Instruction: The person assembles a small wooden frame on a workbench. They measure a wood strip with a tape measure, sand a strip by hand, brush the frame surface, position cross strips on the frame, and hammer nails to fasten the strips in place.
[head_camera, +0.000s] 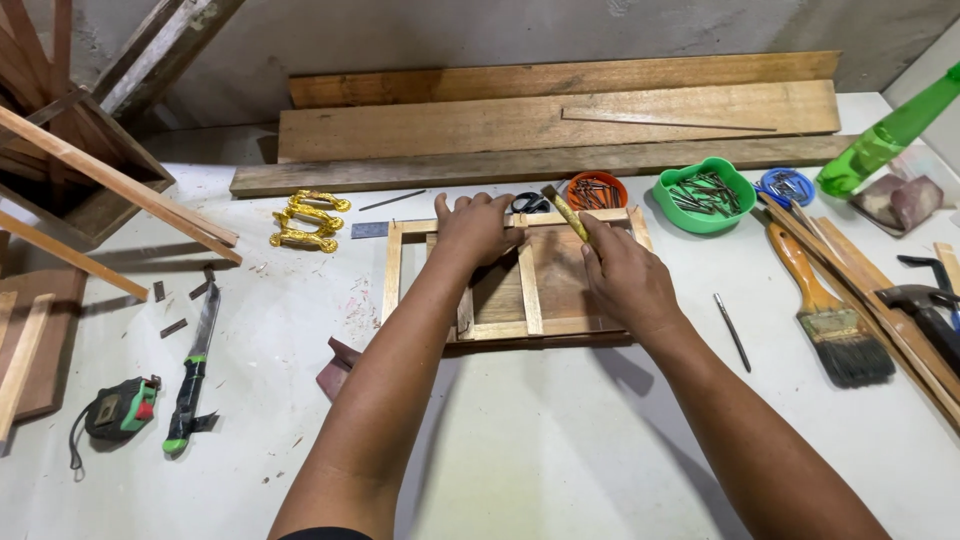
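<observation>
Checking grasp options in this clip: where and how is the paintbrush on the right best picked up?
Take the paintbrush by its orange wooden handle, coming from above. It lies flat on the table, handle pointing away toward the green bowl, dark bristles nearest the person. The handle's left side is bare; wood strips lie close along its right, so approach from the left, probably with the right hand.
</observation>
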